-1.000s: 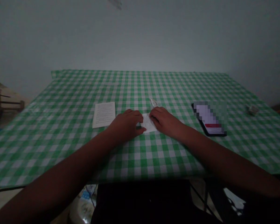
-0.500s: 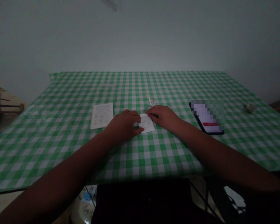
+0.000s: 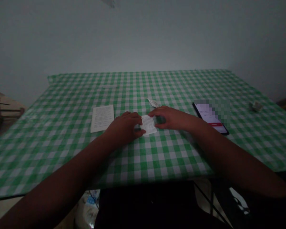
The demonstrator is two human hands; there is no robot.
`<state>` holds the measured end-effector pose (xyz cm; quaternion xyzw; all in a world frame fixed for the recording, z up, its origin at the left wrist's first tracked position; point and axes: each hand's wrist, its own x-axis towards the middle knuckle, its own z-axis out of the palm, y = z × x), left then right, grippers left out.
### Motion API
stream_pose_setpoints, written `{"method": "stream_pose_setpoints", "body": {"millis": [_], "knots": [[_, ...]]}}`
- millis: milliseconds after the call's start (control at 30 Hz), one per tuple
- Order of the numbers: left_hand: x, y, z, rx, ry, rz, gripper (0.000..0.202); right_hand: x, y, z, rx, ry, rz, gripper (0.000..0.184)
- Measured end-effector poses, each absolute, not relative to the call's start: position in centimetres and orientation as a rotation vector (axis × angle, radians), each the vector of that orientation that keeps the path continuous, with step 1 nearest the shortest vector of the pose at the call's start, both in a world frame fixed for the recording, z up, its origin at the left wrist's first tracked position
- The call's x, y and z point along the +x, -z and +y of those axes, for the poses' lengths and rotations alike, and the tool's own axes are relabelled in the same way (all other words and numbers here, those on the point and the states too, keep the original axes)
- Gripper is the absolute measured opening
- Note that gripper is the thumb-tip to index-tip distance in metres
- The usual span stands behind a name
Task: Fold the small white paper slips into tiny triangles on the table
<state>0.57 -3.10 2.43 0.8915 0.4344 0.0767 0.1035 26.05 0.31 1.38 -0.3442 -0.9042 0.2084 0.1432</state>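
Observation:
A small white slip of printed paper [image 3: 148, 124] lies flat on the checked tablecloth in front of me. My left hand [image 3: 125, 127] holds its left edge, thumb at the lower corner and fingertips higher up. On the opposite edge, my right hand [image 3: 168, 118] holds the slip with curved fingers at the top and the thumb lower down. A gap shows between thumb and fingers of each hand. Just beyond my right fingers is a crumpled white scrap [image 3: 153, 103] with dark marks. To the left of my left hand rests a larger printed sheet [image 3: 102, 118].
A green-and-white checked cloth [image 3: 138, 159] covers the table. On the right lie a phone [image 3: 211, 118] with a lit, partly blurred screen and a small crumpled object [image 3: 256, 106]. A pale wall [image 3: 143, 38] stands behind the table. At the far left is a wooden frame [image 3: 8, 111].
My right thumb has moved down along the slip's right edge, away from the fingers. My left hand keeps its hold. The view has shifted slightly.

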Motion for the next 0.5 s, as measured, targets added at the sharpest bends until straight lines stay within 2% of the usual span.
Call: {"method": "stream_pose_setpoints", "body": {"millis": [133,167,300,400,500], "knots": [[0.6,-2.5,-3.1,2.628,-0.222,1.284,0.032,26.7,-2.3,-0.4,-1.032,-0.704,-2.647,0.070],[0.6,-2.5,-3.1,2.628,-0.219,1.286,0.032,26.8,-2.4,-0.5,-1.019,-0.703,-2.652,0.070],[0.6,-2.6,-3.1,2.633,-0.212,1.277,0.030,26.0,-2.0,-0.4,-0.953,-0.581,-2.615,0.034],[0.5,-2.5,-3.1,2.630,-0.221,1.276,0.030,25.1,-1.3,0.0,-0.981,-0.445,-2.569,0.023],[0.6,-2.5,-3.2,2.615,-0.221,1.295,0.029,24.8,-0.9,0.1,-1.006,-0.392,-2.595,0.022]]}}
